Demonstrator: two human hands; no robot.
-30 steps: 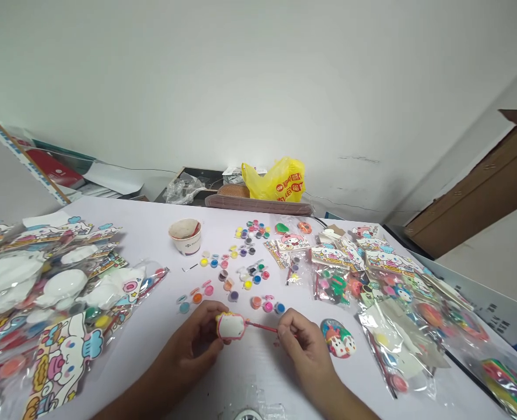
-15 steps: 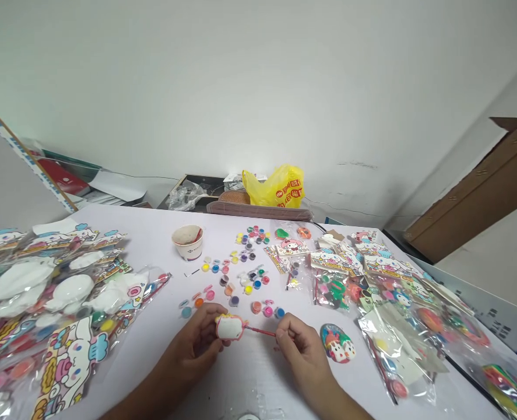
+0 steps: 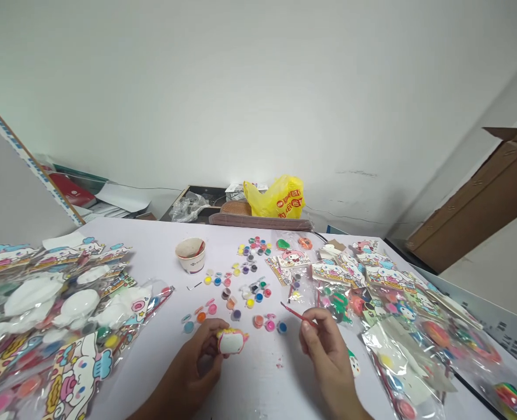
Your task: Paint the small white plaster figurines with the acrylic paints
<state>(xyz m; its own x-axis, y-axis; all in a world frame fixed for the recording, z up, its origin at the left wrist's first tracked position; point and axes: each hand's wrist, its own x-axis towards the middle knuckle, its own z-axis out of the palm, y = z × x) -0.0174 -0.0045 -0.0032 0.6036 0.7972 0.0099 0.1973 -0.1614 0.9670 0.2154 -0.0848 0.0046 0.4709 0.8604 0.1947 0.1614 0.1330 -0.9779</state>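
Note:
Between its thumb and fingers, my left hand grips a small figurine with a white face, a yellow top and a pink-orange edge. My right hand pinches a thin red paintbrush, its tip pointing up and left, apart from the figurine. Small open paint pots lie just beyond both hands: an orange-pink, a magenta and a blue pot nearest the right hand, a light blue pot near the left. A painted figure is mostly hidden behind my right hand.
A paper cup with a brush inside stands beyond the pots. Bagged white figures cover the left side; bagged painted pieces cover the right. At the back, a yellow plastic bag sits by the wall.
My right hand has drawn the brush away from the figurine, moving right and turning its tip upward. It now covers most of the painted figure. The left hand keeps hold of the figurine.

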